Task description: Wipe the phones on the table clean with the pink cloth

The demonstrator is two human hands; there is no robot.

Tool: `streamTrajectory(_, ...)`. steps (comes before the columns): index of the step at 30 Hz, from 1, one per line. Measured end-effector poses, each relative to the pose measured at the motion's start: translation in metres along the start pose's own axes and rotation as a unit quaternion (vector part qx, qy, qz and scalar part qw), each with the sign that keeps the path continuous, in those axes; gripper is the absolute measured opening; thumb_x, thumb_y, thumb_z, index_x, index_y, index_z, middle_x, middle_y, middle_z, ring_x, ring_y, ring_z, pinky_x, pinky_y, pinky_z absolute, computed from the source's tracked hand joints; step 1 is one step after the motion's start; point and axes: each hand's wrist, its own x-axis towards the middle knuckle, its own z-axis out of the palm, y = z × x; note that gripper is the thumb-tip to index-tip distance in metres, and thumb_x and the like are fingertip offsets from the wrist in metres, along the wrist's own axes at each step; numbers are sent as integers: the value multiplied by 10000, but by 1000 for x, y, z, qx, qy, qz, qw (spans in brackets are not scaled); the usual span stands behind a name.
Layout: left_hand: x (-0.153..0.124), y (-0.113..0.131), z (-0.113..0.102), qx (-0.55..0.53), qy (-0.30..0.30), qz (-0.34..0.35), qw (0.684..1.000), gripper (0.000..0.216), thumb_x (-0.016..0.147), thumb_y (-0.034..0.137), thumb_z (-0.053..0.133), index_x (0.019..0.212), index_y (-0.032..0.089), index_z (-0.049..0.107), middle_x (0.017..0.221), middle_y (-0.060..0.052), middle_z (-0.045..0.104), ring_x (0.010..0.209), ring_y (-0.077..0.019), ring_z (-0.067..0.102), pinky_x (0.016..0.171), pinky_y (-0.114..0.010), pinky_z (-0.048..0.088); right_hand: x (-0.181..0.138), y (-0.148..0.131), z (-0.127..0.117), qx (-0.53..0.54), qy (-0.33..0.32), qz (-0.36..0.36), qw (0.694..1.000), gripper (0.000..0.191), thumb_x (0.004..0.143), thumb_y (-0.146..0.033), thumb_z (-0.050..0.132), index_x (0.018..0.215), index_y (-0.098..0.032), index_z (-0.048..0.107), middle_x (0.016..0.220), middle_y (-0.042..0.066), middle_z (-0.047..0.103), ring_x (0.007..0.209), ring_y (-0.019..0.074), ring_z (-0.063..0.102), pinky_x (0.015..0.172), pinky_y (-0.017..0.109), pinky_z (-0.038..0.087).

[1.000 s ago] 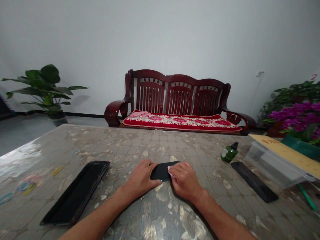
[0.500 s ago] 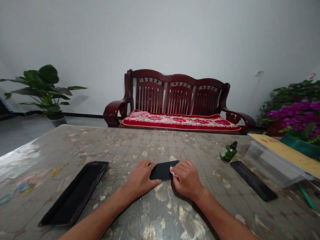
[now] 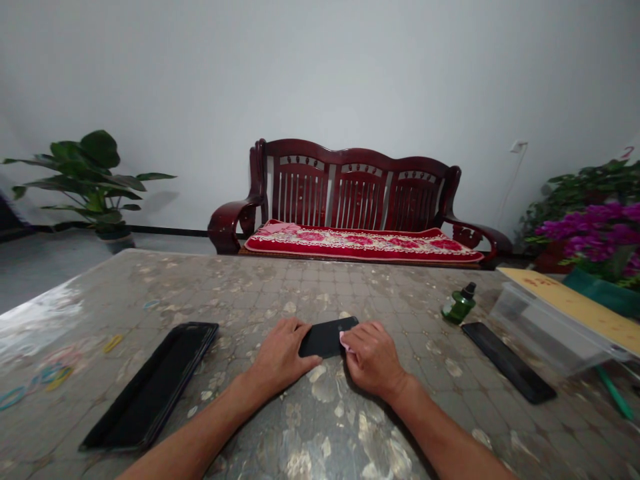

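A dark phone (image 3: 323, 339) is at the middle of the table between my two hands. My left hand (image 3: 283, 350) is closed round its left end, thumb along the near edge and fingers at the far edge. My right hand (image 3: 373, 355) is bunched over the right end, pinching a small pink cloth (image 3: 343, 339) against the phone's surface. Most of the cloth is hidden under the fingers. Off to the left lies a large black tablet (image 3: 155, 383). A long black phone-like slab (image 3: 507, 361) rests on the right, near a green spray bottle (image 3: 459, 305).
Coloured bands (image 3: 55, 373) lie on the left of the patterned table (image 3: 240, 280). At the right edge stands a clear plastic box (image 3: 535, 327) with a yellow sheet (image 3: 575, 303) on top, beside purple flowers (image 3: 595, 230). A wooden bench (image 3: 357, 190) stands beyond the table.
The phone's far edge has risen slightly in view. Both hands keep nearly the same place and grip, with the pink cloth still pressed at the right end.
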Motion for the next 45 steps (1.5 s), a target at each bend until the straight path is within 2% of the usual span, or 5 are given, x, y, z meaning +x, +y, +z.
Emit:
streamTrajectory(8, 2, -3, 2, 1, 7, 10, 1000, 462, 746, 421, 733, 1139, 184, 677, 1109, -93, 653, 1065, -298, 577, 951, -380, 440, 0, 10, -3, -20, 14, 49, 998, 187, 775, -101, 565, 863, -201, 696, 799, 47, 697, 816, 195, 557, 803, 340, 325)
streamTrajectory(15, 1, -4, 3, 4, 7, 8, 1000, 448, 742, 415, 729, 1128, 192, 680, 1106, -95, 654, 1063, -300, 575, 954, -387, 439, -1, -3, 0, 18, -5, -48, 999, 199, 740, -112, 562, 869, -198, 685, 807, 44, 688, 827, 193, 559, 801, 336, 340)
streamTrajectory(24, 1, -1, 0, 2, 6, -2, 1000, 432, 753, 417, 713, 1124, 200, 681, 1114, -98, 656, 1068, -306, 579, 949, -393, 442, -1, 19, -4, -4, 9, 12, 1000, 205, 736, -101, 569, 853, -204, 701, 784, 35, 688, 814, 187, 569, 819, 343, 347)
streamTrajectory(31, 1, -2, 2, 15, 6, 2, 1000, 443, 749, 415, 721, 1131, 196, 678, 1107, -96, 658, 1063, -303, 582, 952, -383, 438, 1, -4, -5, 27, -12, -95, 995, 204, 704, -126, 561, 849, -201, 684, 791, 41, 680, 818, 189, 556, 823, 344, 364)
streamTrajectory(45, 4, -6, 2, 27, 8, -4, 1000, 434, 760, 441, 705, 1120, 199, 685, 1116, -103, 661, 1078, -308, 580, 962, -389, 436, 0, 9, -3, 28, -16, -93, 995, 233, 716, -122, 564, 897, -203, 687, 800, 42, 678, 824, 194, 549, 840, 350, 359)
